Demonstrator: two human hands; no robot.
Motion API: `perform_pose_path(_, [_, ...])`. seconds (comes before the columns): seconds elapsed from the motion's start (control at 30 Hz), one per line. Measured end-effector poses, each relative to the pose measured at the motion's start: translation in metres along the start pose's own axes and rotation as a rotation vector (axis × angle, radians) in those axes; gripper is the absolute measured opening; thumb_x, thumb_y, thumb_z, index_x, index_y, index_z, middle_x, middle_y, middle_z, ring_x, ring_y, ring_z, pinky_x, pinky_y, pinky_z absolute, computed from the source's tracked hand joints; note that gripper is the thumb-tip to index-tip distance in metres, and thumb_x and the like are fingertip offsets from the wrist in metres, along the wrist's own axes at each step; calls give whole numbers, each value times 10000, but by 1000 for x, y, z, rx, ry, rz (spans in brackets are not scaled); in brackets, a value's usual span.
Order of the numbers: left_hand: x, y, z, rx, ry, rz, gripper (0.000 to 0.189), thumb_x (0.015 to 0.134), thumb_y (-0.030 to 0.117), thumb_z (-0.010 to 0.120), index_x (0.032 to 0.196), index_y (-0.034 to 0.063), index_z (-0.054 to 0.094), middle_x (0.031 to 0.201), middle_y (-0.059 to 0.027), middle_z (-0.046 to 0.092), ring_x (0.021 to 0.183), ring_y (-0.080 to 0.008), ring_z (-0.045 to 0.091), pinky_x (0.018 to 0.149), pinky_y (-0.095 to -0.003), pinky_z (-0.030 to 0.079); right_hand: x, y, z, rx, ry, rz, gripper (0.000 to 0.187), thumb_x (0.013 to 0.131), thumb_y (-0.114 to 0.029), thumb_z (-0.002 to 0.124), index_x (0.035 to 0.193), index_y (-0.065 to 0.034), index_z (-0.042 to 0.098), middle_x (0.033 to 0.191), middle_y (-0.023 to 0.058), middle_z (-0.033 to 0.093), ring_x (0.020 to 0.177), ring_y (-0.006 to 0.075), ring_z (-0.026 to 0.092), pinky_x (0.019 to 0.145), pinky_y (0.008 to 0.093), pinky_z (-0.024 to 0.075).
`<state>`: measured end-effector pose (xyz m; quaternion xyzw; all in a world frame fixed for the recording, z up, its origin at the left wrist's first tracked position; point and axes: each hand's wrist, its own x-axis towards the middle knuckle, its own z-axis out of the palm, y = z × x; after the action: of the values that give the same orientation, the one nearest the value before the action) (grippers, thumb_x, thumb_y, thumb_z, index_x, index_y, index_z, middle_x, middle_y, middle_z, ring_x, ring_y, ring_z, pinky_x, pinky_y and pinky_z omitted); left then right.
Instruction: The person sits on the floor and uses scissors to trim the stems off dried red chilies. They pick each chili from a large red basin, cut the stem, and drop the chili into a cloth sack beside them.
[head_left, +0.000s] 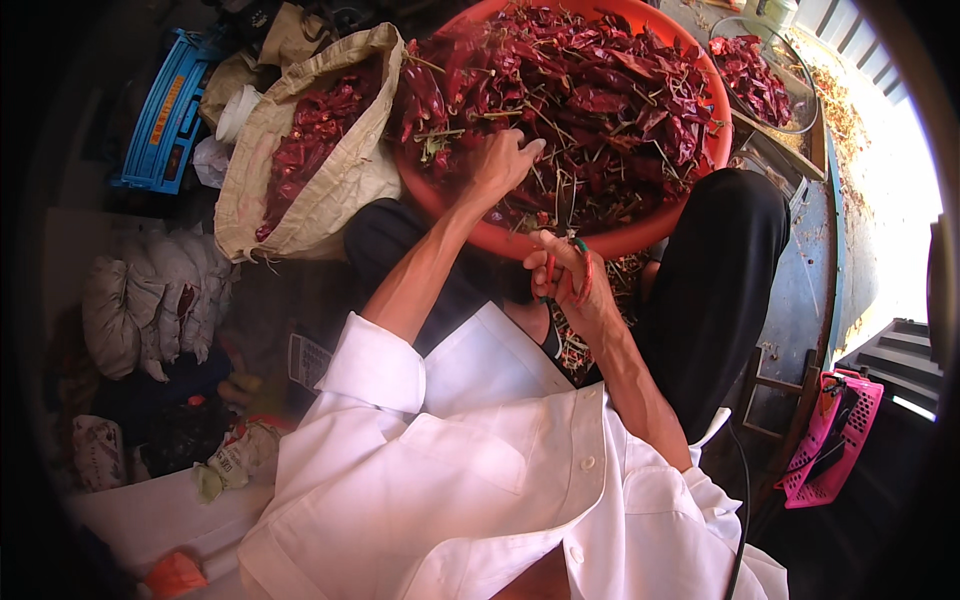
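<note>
My left hand (504, 163) is over the near left part of a red plastic basin (716, 135). Its fingertips are at the heaped dried red chillies (577, 97), many with pale stems. Some of its fingers are curled out of sight, so I cannot tell if it grips a chilli. My right hand (574, 277) holds scissors (583, 289) by their red handles with green parts. Their blades point away from me, over the basin's near rim. To the left of the basin, an open woven sack (247, 180) holds more red chillies (311, 135).
My knees flank the basin; stem scraps (574, 349) litter the floor between my feet. A round tray (806, 120) of chillies is at the far right. A pink plastic basket (832, 442) is at right, a blue crate (161, 112) and bundled white cloth (161, 300) at left.
</note>
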<state>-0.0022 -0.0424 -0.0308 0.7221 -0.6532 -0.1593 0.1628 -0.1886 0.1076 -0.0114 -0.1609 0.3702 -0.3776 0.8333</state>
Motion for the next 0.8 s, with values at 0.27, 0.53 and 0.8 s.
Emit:
perform_pose_path(0.27, [-17,-21,-22,-569,-86,-56,309,991,246,676,757,45,653,636,-49,631,578,-114,597,530,-273,452,-7,-8,4,-32,-14,8,458,913,-373,788,1139,5,667,876,98,692,699,119,602,601,281,486])
perform_pose_path(0.53, [-79,-24,-47,-1703,-207,-358,87,996,110,625,972,131,544,829,-29,607,579,-127,544,534,-246,452,-17,-16,17,-231,-98,4,448,925,-344,776,1188,5,682,829,72,694,622,88,575,544,236,447])
perform_pose_path(0.8, [-94,-28,-36,-1992,-216,-352,93,1013,159,539,949,95,563,841,-34,607,566,-122,531,493,-243,462,-16,-11,15,-359,-117,33,460,922,-383,769,1160,4,696,814,70,707,601,78,592,525,243,443])
